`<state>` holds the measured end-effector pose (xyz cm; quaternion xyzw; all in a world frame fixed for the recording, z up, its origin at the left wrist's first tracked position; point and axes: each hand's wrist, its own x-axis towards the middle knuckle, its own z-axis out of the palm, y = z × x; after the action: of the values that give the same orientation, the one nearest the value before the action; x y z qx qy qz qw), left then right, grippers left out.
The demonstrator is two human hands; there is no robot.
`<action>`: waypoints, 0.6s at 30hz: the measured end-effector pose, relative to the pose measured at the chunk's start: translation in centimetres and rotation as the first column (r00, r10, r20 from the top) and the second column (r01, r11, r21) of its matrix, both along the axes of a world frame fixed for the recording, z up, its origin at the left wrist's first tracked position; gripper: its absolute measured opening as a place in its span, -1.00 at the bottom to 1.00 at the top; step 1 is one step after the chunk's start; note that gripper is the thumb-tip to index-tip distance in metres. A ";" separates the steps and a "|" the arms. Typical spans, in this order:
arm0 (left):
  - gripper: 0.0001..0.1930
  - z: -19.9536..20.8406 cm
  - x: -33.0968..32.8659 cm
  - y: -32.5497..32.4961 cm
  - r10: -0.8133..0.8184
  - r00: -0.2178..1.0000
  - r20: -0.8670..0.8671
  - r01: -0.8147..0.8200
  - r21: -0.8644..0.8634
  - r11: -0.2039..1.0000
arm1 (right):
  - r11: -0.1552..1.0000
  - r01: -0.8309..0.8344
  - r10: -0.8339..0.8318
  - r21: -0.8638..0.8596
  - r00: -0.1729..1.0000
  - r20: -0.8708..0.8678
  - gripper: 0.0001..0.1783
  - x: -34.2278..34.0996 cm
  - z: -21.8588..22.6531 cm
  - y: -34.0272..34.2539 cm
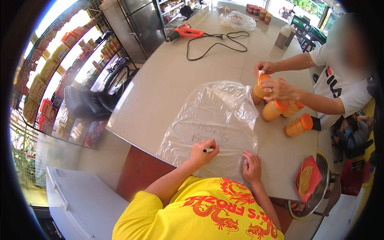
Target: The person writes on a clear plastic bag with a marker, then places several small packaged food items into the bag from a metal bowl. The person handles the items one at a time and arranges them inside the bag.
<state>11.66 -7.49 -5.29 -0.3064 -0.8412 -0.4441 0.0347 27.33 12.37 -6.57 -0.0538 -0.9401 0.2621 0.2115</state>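
My left hand (203,153) is closed around a black marker (208,150), its white end showing, over a clear plastic bag (218,104) laid flat on the table. Dark handwritten letters run across the bag just above that hand. My right hand (252,165) rests with fingers stretched out on the bag's lower right edge. To the right, a co-worker's hands (276,89) hold a jar (259,91) with an orange lid and a bit of white tissue or cloth. Several similar jars of orange-brown contents (273,111) stand beside it, close to the bag.
A red heat gun (186,33) with a looped black cord lies at the far side of the pale table (160,88). Squeeze bottles (285,37) and small dark jars (256,11) stand farther back. At the near right, a red tray (310,176) sits over a metal basin (323,160).
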 end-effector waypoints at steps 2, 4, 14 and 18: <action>-0.81 0.1 0.8 -0.2 -0.031 0.999 0.040 0.032 -0.019 0.999 | 1.000 0.004 -0.004 0.002 1.000 0.006 -0.60 0.1 0.0 0.0; -0.81 0.0 1.3 -0.4 -0.015 0.996 0.083 0.017 -0.021 1.000 | 1.000 0.008 -0.008 0.014 1.000 0.011 -0.60 0.1 0.0 0.1; -0.79 1.4 -3.6 -5.3 0.308 0.829 0.467 -0.420 0.156 0.894 | 0.992 0.122 -0.122 -0.008 0.985 -0.121 -0.74 0.5 -0.1 -0.3; -0.84 1.9 -6.9 -8.4 0.355 0.934 0.043 -0.355 0.008 0.935 | 0.994 0.096 -0.100 -0.044 0.992 -0.075 -0.78 1.0 0.1 -0.5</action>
<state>4.79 -15.94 -3.40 -0.1401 -0.8798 -0.4432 0.0997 28.30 11.88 -6.49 -0.0941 -0.9219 0.2723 0.2589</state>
